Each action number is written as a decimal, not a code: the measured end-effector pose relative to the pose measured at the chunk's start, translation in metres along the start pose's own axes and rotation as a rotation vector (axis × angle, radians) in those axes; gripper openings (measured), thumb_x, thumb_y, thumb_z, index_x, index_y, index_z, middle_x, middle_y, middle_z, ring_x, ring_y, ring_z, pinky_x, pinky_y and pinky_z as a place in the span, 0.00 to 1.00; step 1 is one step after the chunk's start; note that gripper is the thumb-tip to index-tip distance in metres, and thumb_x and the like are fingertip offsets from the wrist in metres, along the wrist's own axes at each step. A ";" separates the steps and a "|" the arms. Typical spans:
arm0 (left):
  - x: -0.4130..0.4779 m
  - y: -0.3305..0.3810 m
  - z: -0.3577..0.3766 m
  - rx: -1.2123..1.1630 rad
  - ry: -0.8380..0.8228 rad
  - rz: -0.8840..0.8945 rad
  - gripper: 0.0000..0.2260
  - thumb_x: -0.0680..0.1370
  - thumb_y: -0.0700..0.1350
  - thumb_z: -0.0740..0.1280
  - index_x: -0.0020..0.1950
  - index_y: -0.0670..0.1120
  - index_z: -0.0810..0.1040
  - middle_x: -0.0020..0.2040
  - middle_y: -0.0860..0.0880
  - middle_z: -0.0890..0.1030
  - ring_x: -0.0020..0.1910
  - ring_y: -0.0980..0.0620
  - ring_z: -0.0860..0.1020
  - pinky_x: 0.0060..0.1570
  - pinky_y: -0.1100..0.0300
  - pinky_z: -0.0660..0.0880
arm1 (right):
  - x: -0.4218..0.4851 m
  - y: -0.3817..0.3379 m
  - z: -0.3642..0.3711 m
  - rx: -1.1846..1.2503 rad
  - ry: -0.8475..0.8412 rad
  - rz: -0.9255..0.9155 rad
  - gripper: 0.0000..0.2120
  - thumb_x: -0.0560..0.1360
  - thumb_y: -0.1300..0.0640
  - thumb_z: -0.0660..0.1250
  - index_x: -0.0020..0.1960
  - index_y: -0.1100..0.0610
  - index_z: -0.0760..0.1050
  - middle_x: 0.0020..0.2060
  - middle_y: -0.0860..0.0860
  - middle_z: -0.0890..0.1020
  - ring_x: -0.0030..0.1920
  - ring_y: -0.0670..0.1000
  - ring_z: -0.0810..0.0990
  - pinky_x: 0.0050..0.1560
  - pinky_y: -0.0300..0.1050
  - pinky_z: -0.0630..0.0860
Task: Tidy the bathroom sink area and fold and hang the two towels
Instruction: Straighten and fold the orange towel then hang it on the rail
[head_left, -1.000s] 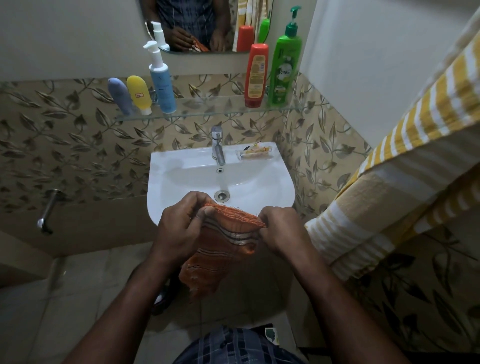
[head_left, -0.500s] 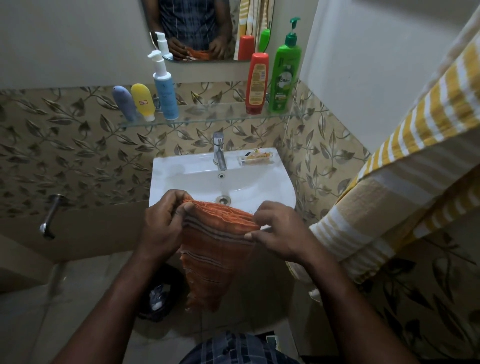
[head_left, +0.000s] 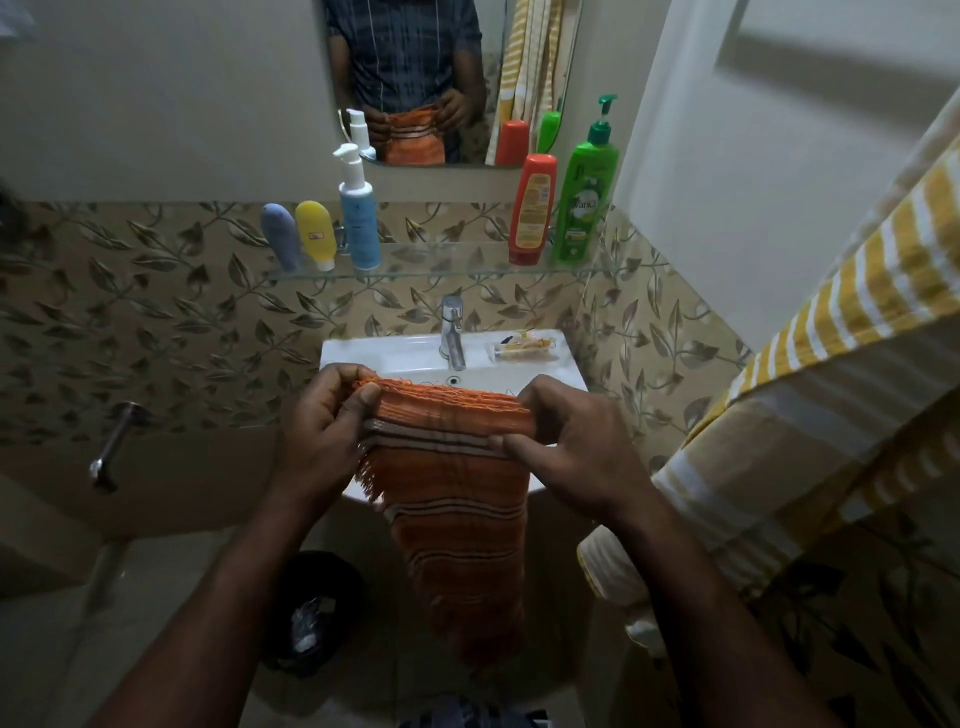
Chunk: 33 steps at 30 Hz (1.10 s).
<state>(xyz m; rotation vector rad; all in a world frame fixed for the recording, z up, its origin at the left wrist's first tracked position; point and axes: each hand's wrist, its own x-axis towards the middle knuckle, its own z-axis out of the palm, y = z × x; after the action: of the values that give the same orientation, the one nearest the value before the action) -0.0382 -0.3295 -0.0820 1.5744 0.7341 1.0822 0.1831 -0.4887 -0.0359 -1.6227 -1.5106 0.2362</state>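
Left hand (head_left: 317, 436) and right hand (head_left: 571, 447) pinch top corners of orange towel (head_left: 457, 499), fingers curled round folded edge. Towel hangs in front of sink (head_left: 410, 349), above floor. Yellow striped towel (head_left: 810, 415) hangs at right. Beyond: tap (head_left: 452, 332), glass shelf (head_left: 441, 267) with bottles, mirror (head_left: 441, 78).

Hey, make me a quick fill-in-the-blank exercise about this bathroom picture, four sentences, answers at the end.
1. The left hand and right hand grip a fringed towel coloured ____.
2. The glass shelf carries ____ containers.
3. The tallest, a pump bottle, is ____.
4. The striped towel hanging at the right has white and ____ stripes.

Missing words: orange; five; green; yellow.
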 end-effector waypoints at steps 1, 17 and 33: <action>0.004 0.003 -0.002 -0.067 -0.019 -0.001 0.04 0.81 0.54 0.70 0.52 0.56 0.82 0.45 0.53 0.85 0.44 0.56 0.83 0.44 0.60 0.81 | 0.002 -0.003 -0.002 0.035 0.038 -0.011 0.11 0.71 0.54 0.80 0.44 0.54 0.78 0.35 0.47 0.82 0.35 0.50 0.82 0.36 0.54 0.80; 0.019 0.004 0.029 -0.104 -0.272 0.048 0.11 0.79 0.59 0.71 0.61 0.64 0.86 0.58 0.60 0.87 0.56 0.61 0.85 0.54 0.62 0.83 | 0.032 -0.001 -0.035 0.646 0.331 -0.038 0.20 0.73 0.51 0.82 0.59 0.48 0.76 0.48 0.53 0.84 0.49 0.55 0.86 0.49 0.51 0.84; -0.003 -0.026 0.021 -0.255 -0.466 -0.331 0.30 0.67 0.66 0.81 0.62 0.50 0.86 0.61 0.42 0.87 0.61 0.40 0.85 0.60 0.50 0.84 | 0.024 0.003 0.012 0.826 0.196 0.561 0.09 0.82 0.58 0.69 0.53 0.64 0.85 0.49 0.62 0.88 0.50 0.63 0.87 0.52 0.57 0.86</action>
<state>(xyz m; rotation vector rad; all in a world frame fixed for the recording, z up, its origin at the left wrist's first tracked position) -0.0180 -0.3335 -0.1090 1.3551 0.4918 0.5137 0.1828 -0.4615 -0.0351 -1.2803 -0.6227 0.8563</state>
